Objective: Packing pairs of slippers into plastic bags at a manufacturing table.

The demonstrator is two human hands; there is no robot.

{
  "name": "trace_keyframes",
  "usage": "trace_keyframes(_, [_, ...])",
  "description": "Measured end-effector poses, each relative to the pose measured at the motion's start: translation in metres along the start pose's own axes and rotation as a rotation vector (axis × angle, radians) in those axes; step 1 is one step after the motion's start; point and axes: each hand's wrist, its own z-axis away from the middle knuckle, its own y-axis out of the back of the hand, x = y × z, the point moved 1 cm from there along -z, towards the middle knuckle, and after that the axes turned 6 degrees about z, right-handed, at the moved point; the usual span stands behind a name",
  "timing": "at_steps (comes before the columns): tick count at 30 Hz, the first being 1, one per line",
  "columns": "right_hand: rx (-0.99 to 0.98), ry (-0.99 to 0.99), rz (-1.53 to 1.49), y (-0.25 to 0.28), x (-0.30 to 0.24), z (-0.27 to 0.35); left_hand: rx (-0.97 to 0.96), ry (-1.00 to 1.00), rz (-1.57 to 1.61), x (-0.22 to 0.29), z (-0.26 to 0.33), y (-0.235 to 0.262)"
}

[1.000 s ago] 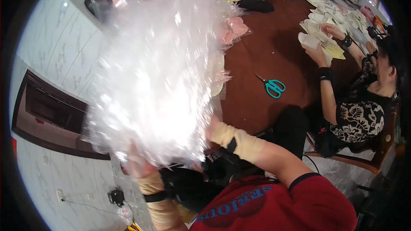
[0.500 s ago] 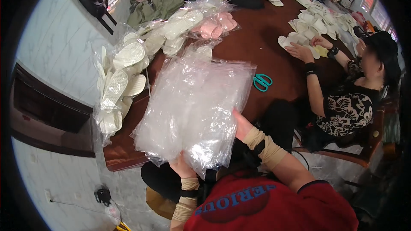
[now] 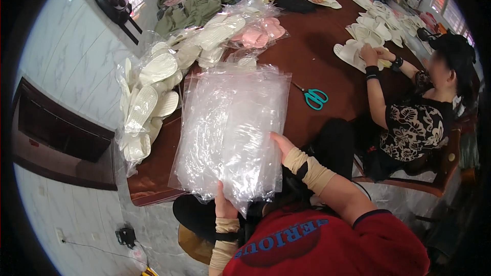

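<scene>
The stack of clear plastic bags lay on the tabletop just left of the teal scissors. The left hand pinched its near edge; the right hand pressed flat, fingers spread. Slick sheets could probably slide and fan off the near edge.

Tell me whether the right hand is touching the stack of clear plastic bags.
Touching. The head view shows the right hand pressed against the edge of the stack of clear plastic bags.
</scene>
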Motion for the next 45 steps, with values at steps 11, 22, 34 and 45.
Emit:
trace_keyframes(11, [0.201, -0.045, 0.049, -0.009, -0.006, 0.009, 0.357, -0.295, -0.283, 0.063, 0.1, -0.037])
trace_keyframes(22, [-0.025, 0.145, -0.023, 0.013, 0.011, -0.01, -0.569, -0.994, -2.331, 0.035, -0.012, -0.182])
trace_keyframes(34, [-0.107, 0.226, 0.2, -0.024, -0.014, 0.008, -0.037, -0.958, -2.316, 0.006, -0.118, -0.107])
trace_keyframes(45, [0.333, 0.377, 0.478, 0.017, 0.019, -0.049, 0.226, -1.129, -2.283, 0.082, -0.097, -0.114])
